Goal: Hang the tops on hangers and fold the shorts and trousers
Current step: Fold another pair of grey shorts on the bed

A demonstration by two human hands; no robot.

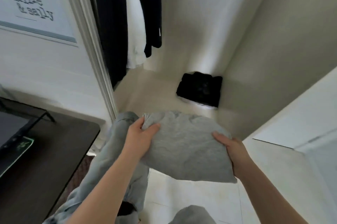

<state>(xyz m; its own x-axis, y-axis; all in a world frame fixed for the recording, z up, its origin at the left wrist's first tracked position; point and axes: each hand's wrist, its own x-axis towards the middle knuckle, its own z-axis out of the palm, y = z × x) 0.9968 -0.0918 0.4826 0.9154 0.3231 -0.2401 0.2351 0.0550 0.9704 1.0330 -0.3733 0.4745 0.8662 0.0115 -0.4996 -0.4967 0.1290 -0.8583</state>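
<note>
Grey folded garment (184,143) is at lower centre of the frame; I see my left hand (140,136) and right hand (231,152), fingers clamped on its opposite edges, below a black folded pile (199,89).

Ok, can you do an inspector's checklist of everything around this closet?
Surface: pale closet bottom, with a black folded pile in its far right corner.
Job's things: folded grey garment held in the air; light denim garment hangs below the left arm; dark top and white top hang up.
Clutter: dark desk with a green-lit mat.
Grippers: left hand and right hand grip the grey garment's sides.
Cables: nothing seen.
Surroundings: poster on the left, white door on the right.
</note>
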